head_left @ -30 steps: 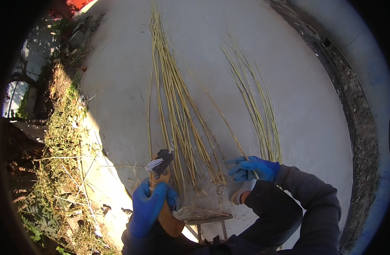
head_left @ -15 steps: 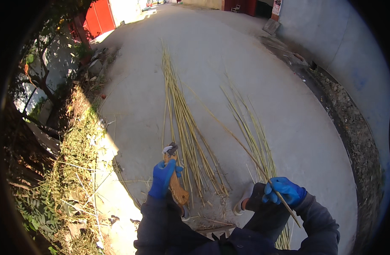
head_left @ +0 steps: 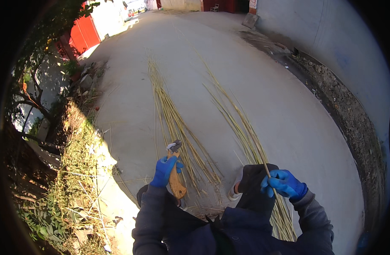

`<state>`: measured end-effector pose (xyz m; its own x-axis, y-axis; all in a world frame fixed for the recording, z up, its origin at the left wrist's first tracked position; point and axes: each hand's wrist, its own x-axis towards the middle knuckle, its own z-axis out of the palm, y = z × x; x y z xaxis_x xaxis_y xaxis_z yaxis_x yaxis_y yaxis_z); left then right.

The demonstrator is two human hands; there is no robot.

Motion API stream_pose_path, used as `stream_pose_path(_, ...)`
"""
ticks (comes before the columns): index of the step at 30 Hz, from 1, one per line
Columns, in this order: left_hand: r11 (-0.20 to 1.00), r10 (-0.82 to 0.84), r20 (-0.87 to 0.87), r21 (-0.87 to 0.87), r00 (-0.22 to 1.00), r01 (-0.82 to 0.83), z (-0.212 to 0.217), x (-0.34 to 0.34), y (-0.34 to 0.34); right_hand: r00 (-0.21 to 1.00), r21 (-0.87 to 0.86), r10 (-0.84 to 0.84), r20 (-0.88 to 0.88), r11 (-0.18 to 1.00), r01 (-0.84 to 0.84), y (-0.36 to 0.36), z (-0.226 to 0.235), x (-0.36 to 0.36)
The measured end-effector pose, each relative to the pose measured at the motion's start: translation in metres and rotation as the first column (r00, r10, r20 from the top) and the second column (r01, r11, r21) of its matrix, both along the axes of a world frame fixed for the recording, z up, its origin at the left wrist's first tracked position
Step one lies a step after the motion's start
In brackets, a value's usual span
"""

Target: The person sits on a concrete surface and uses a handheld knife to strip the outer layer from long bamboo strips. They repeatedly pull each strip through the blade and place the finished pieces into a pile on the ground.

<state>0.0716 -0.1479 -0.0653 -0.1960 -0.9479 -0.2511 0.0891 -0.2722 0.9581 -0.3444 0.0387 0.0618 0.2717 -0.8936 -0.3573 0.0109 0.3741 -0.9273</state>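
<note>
My left hand, in a blue glove, is closed around a tool with a curved wooden handle and a dark metal head pointing away from me; its exact kind is unclear. My right hand, also gloved in blue, grips a long thin cane near its thick end. That cane slants forward above the right-hand pile of thin canes, which runs under my right leg. In front of my left hand lies another pile of canes, spread wider at the near end.
Canes lie lengthwise along a grey concrete lane. Dry plants and leaves border it on the left, beside a tree. To the right run a ditch and a pale wall. A small chair stands far off.
The cane in my right hand has swung to point more straight ahead, lining up over the right pile. My left hand still holds the tool. The whole view has shifted slightly.
</note>
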Motion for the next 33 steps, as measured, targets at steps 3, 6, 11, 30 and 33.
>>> stream_pose_path(3,0.984,-0.148,0.021,0.107,0.989,0.145,0.045,-0.022,0.04,0.99,-0.154,0.031,-0.136,0.987,-0.052,-0.038,-0.009,0.02)
stream_pose_path(6,0.936,-0.316,0.087,0.192,0.945,0.295,0.08,-0.041,0.09,0.986,-0.203,-0.064,-0.156,0.979,0.031,-0.079,-0.025,0.046)
stream_pose_path(11,0.808,-0.577,0.161,0.254,0.801,0.532,0.095,-0.049,0.154,0.968,-0.258,-0.184,-0.168,0.956,0.137,-0.122,-0.044,0.079)
stream_pose_path(30,0.834,-0.542,0.238,0.271,0.806,0.481,0.082,-0.056,0.18,0.925,-0.25,-0.373,0.075,0.891,0.379,-0.116,-0.051,0.125)
stream_pose_path(33,0.869,-0.49,0.29,0.234,0.822,0.435,0.081,-0.056,0.181,0.938,-0.263,-0.343,-0.044,0.91,0.321,-0.111,-0.061,0.132)
